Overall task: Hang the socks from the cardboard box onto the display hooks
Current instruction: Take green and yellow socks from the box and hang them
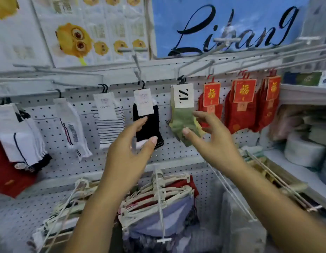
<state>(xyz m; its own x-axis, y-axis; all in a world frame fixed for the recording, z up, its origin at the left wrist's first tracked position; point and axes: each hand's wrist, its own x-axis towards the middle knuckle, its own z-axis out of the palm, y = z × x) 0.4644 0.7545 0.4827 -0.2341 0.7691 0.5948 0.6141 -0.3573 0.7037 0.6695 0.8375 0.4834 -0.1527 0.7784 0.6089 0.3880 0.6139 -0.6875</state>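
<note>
White pegboard wall (96,157) fills the view, with a blue script sign (231,28) and a yellow cartoon poster (74,40) above it. A row of wire hooks carries socks. Left to right: white socks (72,128), striped socks (111,125), black socks (149,123), green socks (182,121), then three bunches of red socks (240,114) with red cards. The green socks hang by a black clip (181,79) from a display hook (196,70), with a white label (183,95) on top of them. Both hands are raised in front of the row, fingers spread, gripping nothing. The left hand (133,145) is in front of the black socks, its index tip near the lower edge of that pair's card and its thumb over the toe end. Can't tell if it touches. The right hand (215,141) sits just right of and below the green socks. Its thumb tip overlaps the lower part of the sock and its fingertips (197,114) are at the sock's right edge, under the label. Nothing is pinched, and contact is unclear. The green socks hang between the two hands, closer to the right one. Below are garments on pale hangers (158,194) on lower hooks. A shelf (295,172) at right holds white rolls (302,152) and stacked goods.
</note>
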